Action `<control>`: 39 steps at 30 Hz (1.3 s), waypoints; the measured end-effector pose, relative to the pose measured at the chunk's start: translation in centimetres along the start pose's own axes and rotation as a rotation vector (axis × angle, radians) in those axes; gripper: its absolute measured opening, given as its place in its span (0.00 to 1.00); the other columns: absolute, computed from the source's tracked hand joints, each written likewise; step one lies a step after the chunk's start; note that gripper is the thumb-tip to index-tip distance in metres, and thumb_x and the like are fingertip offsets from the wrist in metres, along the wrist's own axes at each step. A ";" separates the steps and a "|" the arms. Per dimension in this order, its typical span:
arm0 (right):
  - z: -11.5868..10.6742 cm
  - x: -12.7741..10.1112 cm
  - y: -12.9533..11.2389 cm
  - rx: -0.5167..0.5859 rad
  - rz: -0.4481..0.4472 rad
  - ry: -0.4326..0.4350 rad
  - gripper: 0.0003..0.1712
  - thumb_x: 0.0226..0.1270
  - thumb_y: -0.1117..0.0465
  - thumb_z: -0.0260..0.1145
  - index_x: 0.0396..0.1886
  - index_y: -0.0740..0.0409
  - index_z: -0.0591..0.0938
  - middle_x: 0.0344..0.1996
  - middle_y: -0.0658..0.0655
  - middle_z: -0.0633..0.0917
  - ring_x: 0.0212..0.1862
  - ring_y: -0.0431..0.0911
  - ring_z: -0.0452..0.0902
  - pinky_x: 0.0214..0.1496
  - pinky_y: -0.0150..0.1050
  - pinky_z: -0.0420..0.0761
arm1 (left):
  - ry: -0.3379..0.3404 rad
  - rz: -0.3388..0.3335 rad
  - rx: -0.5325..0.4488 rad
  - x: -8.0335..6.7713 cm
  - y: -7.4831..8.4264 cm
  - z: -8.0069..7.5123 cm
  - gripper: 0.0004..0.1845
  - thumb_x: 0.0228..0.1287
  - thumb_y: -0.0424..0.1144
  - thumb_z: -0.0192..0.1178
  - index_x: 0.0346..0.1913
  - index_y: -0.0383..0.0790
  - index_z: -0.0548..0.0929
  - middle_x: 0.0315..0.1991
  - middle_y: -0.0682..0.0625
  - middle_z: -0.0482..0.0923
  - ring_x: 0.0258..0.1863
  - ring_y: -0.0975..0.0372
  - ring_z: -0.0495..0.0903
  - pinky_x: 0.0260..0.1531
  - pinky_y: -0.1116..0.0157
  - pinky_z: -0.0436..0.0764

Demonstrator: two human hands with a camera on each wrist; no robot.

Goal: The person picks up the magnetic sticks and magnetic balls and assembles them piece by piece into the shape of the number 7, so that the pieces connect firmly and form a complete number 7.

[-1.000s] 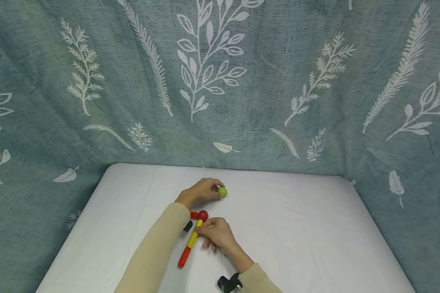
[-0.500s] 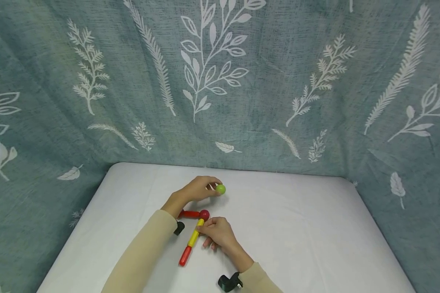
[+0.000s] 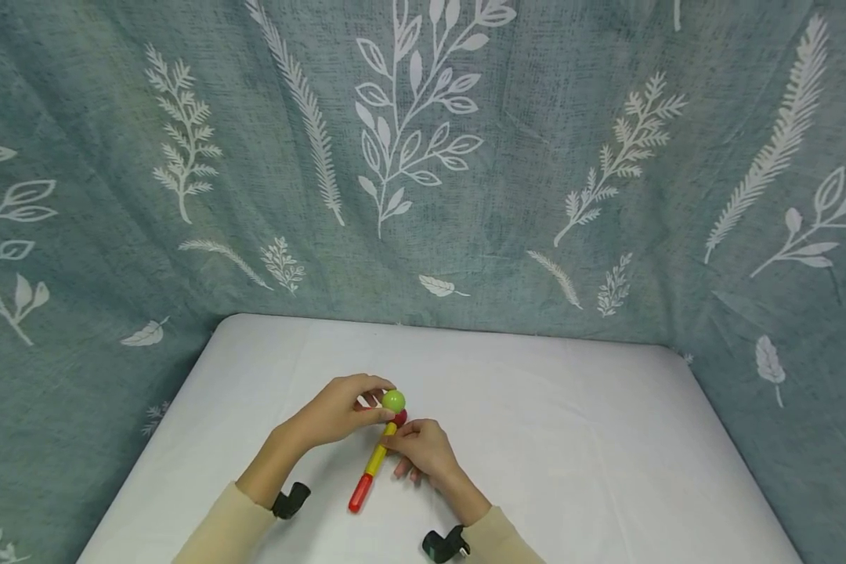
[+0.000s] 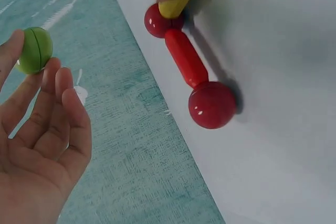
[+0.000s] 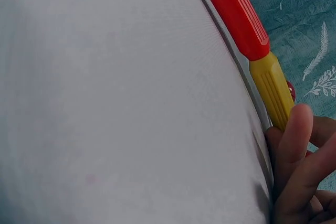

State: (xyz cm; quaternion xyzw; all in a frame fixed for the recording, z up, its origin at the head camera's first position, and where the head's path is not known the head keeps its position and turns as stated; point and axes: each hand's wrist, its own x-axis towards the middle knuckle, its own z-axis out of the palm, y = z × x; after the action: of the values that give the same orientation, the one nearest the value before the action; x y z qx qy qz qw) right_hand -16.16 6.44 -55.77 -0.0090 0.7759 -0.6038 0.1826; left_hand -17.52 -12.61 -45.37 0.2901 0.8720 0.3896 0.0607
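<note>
My left hand (image 3: 341,409) pinches a green ball (image 3: 393,401) between thumb and fingertips. In the head view the ball overlaps a dark red ball (image 3: 401,417); the left wrist view shows the green ball (image 4: 37,50) apart from the toy pieces. My right hand (image 3: 426,450) pinches a yellow stick (image 3: 377,460). One end of that stick meets a red stick (image 5: 236,17); its other end meets a dark red ball (image 4: 157,20). From this ball a second red stick (image 4: 186,59) leads to another dark red ball (image 4: 212,105), mostly hidden behind my left hand in the head view.
The pieces lie on a white-covered table (image 3: 536,446). A green leaf-patterned curtain (image 3: 493,196) hangs behind the table and along its sides. Black wrist-worn devices, one by the left cuff (image 3: 291,500) and one by the right, stand close to the tabletop.
My left hand has brought the green ball nearer to me and slightly left, towards the dark red ball by the yellow stick. My right hand keeps its hold, almost unmoved.
</note>
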 end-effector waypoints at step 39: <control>0.0 -0.1 -0.4 0.038 0.008 0.013 0.19 0.52 0.52 0.71 0.31 0.64 0.78 0.22 0.57 0.84 0.11 0.42 0.76 0.08 0.30 0.68 | -0.186 -0.331 -0.178 -11.8 -2.7 4.8 0.16 0.43 0.47 0.73 0.35 0.48 0.80 0.24 0.58 0.76 0.23 0.65 0.74 0.24 0.69 0.74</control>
State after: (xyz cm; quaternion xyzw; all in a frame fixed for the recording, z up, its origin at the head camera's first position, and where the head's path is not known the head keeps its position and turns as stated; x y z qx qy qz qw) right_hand -16.11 6.35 -55.35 0.0015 0.7654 -0.6178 0.1800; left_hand -7.46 -17.45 -52.08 0.1713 0.8605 0.4211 0.2297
